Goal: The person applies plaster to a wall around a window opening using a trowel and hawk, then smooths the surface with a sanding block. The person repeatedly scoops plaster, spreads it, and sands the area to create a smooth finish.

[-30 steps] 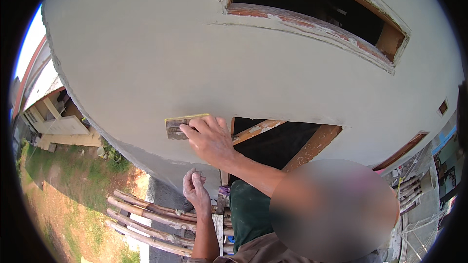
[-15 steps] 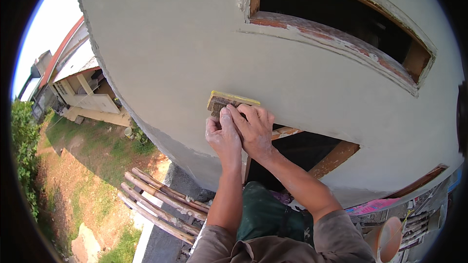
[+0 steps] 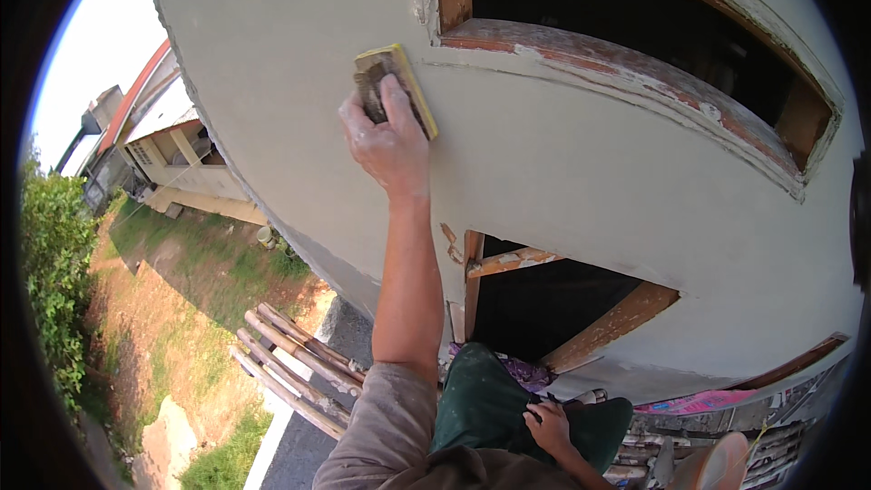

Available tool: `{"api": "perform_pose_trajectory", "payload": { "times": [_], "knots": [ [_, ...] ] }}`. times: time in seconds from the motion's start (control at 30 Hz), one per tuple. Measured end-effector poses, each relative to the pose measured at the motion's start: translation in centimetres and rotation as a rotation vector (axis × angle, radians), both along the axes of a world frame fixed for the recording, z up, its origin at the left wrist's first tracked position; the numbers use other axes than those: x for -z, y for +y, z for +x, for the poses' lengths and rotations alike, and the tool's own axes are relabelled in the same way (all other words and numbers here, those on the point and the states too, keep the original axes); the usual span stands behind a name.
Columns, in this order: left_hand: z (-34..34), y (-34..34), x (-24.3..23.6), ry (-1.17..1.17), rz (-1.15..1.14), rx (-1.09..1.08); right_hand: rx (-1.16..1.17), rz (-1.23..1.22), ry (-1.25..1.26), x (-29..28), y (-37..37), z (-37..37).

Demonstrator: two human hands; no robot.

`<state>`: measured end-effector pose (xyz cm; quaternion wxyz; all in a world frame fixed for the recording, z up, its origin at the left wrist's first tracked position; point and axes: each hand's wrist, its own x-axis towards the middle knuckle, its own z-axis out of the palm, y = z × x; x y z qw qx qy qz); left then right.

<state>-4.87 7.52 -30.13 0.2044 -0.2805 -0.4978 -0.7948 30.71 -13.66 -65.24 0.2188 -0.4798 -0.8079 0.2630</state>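
My left hand (image 3: 388, 145), dusted with pale plaster, is closed around the worn handle of a sponge float (image 3: 419, 100). The float has a yellow pad along its edge and stands tilted against the smooth grey plastered wall (image 3: 299, 82), left of the upper window opening. Low down, my right hand (image 3: 547, 426) rests by the knee of my dark green trousers (image 3: 481, 399). Its fingers are loosely bent and a little apart, with nothing visible in them.
An upper window opening with a wooden frame (image 3: 617, 63) and a lower framed opening (image 3: 626, 327) break the wall. Bamboo poles (image 3: 299, 354) lie at lower left, above sloping ground. An orange bucket (image 3: 721, 463) stands at lower right, near a pink sheet (image 3: 694, 401).
Both hands were together on the float, lower on the wall. My left hand has carried it up and turned it steeper; my right hand has let go and dropped to my knee.
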Motion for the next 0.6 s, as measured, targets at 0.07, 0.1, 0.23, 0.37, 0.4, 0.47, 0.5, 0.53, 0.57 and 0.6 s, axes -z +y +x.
{"api": "perform_pose_trajectory", "payload": {
  "times": [0.07,0.1,0.23,0.37,0.4,0.47,0.5,0.53,0.57,0.6],
  "knots": [
    [8.4,0.2,4.6,0.451,0.002,-0.092,0.014,-0.103,-0.011,1.0,-1.1,0.9],
    [11.0,-0.8,6.7,0.630,-0.049,-0.021,0.013,-0.124,0.003,1.1,-1.1,0.9],
    [8.2,-2.9,9.0,0.534,-0.045,-0.113,0.048,0.003,0.157,-0.1,1.4,1.1],
    [-1.0,-1.6,2.1,-0.173,0.106,0.069,0.160,0.001,0.154,-0.8,2.4,3.3],
    [-0.9,-1.3,0.4,-0.251,0.150,0.125,0.164,-0.004,0.145,-0.8,2.1,3.7],
    [5.3,0.2,-0.2,-0.059,0.122,0.271,0.173,0.000,0.135,-0.6,1.9,4.2],
    [10.9,1.1,0.7,0.164,0.009,0.130,0.154,-0.030,0.142,-0.5,1.7,4.1],
    [17.3,1.2,2.2,0.485,-0.059,-0.042,0.148,-0.060,0.152,-0.5,1.7,3.9],
    [23.0,0.2,3.9,0.707,-0.103,0.184,0.141,-0.092,0.157,-0.5,1.5,3.6],
    [27.4,-1.1,5.7,0.914,-0.094,0.325,0.149,-0.095,0.198,-0.5,1.6,3.5]
  ]
}}
